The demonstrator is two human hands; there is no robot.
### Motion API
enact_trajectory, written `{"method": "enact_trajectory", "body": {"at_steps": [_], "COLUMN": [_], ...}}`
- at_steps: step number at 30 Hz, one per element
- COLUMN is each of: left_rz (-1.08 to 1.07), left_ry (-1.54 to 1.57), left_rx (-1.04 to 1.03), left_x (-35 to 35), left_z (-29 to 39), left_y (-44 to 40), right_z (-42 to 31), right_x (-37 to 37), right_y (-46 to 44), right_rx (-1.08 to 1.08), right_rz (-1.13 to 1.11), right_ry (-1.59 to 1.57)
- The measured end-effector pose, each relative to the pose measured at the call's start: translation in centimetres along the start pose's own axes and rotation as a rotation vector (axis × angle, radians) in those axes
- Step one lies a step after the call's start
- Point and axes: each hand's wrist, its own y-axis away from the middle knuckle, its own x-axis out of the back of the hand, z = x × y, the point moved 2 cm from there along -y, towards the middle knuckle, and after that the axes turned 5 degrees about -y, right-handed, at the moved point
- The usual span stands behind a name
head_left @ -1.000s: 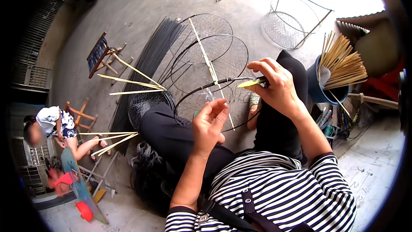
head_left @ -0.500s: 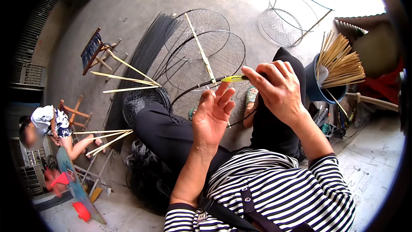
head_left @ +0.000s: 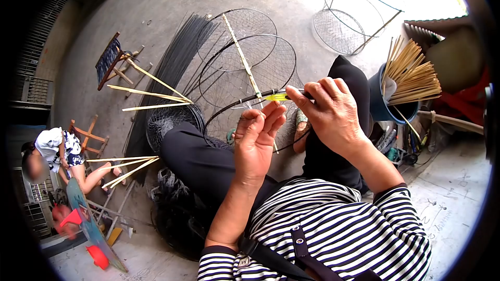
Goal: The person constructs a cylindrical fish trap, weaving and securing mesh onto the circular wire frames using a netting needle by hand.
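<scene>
My right hand (head_left: 333, 112) is closed on a yellow-green netting shuttle (head_left: 277, 97), whose tip points left along the dark hoop (head_left: 234, 104) of a round net cage (head_left: 245, 67). Just below the hoop, my left hand (head_left: 256, 143) is raised with its palm turned up. Its thumb and index finger are pressed together near the hoop, and whatever lies between them is too small to name. A pale bamboo stick (head_left: 240, 54) crosses the cage's rings and meets the hoop beside the shuttle's tip.
A blue bucket (head_left: 378, 93) of thin sticks (head_left: 414, 75) stands right of my knee. Dark rods (head_left: 179, 62) lie behind the cage. Another net frame (head_left: 339, 31) stands farther back. At the left are a folding stool (head_left: 109, 62) and a seated person (head_left: 52, 143).
The shuttle has moved left and down to the hoop near my left fingertips. My left hand's thumb and index finger have come together from a more open pose. The view has shifted slightly.
</scene>
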Motion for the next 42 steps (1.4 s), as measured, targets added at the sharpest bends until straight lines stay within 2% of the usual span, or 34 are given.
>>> {"method": "enact_trajectory", "body": {"at_steps": [6,13,23,26,33,37,42], "left_rz": [-0.015,0.031,0.04,0.048,0.058,0.05,0.1], "left_ry": [-0.006,-0.059,-0.089,-0.089,-0.078,-0.151,-0.105], "left_rx": [-0.037,-0.06,-0.067,-0.069,-0.06,-0.103,-0.063], "left_x": [0.0,-0.3,-0.2,-0.3,-0.8,0.9,2.0], "left_z": [0.0,-0.2,-0.5,-0.3,0.0,0.0,0.0], "left_y": [0.2,0.2,0.3,0.5,0.4,-0.3,-0.7], "right_z": [0.2,-0.4,-1.5,-1.0,-0.4,-3.7,-4.3], "right_x": [-0.4,1.9,2.1,1.1,-3.1,-3.2,-3.4], "right_y": [0.1,-0.3,-0.5,-0.5,0.3,-2.1,-4.2], "right_rx": [0.007,-0.027,0.015,-0.011,-0.286,-0.118,-0.137], "right_rz": [0.023,0.042,-0.044,0.013,0.187,0.253,0.056], "right_ry": [-0.241,0.042,0.062,-0.025,-0.832,-0.699,-0.488]}}
